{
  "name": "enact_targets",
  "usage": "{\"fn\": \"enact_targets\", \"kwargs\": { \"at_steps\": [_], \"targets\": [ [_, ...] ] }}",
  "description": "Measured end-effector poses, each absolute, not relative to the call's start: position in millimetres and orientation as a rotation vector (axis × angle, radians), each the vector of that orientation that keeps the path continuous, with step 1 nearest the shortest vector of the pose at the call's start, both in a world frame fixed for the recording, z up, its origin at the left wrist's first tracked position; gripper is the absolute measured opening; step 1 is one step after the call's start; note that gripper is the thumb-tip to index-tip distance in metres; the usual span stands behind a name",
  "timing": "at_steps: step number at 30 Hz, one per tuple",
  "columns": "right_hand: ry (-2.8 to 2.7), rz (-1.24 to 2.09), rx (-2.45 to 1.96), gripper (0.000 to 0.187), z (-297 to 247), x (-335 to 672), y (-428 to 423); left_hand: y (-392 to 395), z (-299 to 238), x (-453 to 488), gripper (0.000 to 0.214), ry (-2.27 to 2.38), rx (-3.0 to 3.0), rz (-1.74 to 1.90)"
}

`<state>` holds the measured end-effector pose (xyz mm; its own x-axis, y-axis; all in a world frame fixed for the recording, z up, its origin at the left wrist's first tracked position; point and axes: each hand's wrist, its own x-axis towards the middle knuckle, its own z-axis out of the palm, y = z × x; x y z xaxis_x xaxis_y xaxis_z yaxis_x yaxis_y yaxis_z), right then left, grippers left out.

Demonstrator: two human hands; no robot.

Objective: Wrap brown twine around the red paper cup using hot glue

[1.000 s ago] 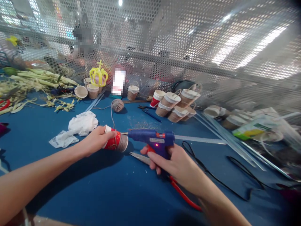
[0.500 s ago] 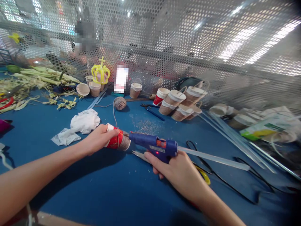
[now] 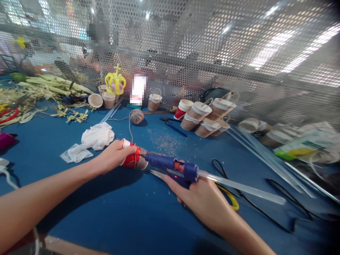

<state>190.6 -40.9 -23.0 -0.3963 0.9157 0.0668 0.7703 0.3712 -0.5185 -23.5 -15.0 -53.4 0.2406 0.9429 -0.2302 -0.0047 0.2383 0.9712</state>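
Note:
In my left hand point(image 3: 114, 156) is a red paper cup point(image 3: 130, 160) lying tilted on its side, its bottom end wound with grey-brown yarn. The fingers close around the white-rimmed end. My right hand point(image 3: 198, 198) grips a blue glue gun point(image 3: 170, 165) with a red light lit and a long clear glue stick point(image 3: 244, 188) out of its back. Its nozzle points left at the cup, at the edge of the wound yarn; whether it touches I cannot tell. From the cup a strand runs up to a yarn ball point(image 3: 136, 116). Under the glue gun lie scissors point(image 3: 230, 199) with yellow handles.
Several twine-wrapped cups point(image 3: 205, 126) stand at the back beside a perforated metal screen point(image 3: 170, 53). Crumpled white tissue point(image 3: 97, 136) lies left of the cup. Clear glue sticks point(image 3: 268, 163) and a black cord point(image 3: 255, 210) lie right. Pliers point(image 3: 170, 120) and corn husks point(image 3: 50, 85) are farther back.
The glue gun has tipped slightly, its nozzle now lower and farther left along the cup's yarn. The left hand still holds the cup in nearly the same place. The whole view has shifted a little.

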Motion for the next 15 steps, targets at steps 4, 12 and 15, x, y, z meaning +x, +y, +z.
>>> {"fn": "enact_targets", "kwargs": {
  "at_steps": [4,12,15],
  "targets": [
    [-2.382,0.499,-1.341,0.017,-25.5,192.4,-41.0,-13.1,-58.8,-24.7,0.023,1.11,1.111,0.901],
    [-2.423,0.368,-1.298,0.017,-17.1,183.6,-39.9,-13.3,-57.0,-23.4,0.023,1.129,1.116,0.892],
    [-2.39,0.39,-1.366,0.016,-16.8,183.0,-43.1,-12.8,-55.9,-22.9,0.022,1.174,1.135,0.895]
  ]
}}
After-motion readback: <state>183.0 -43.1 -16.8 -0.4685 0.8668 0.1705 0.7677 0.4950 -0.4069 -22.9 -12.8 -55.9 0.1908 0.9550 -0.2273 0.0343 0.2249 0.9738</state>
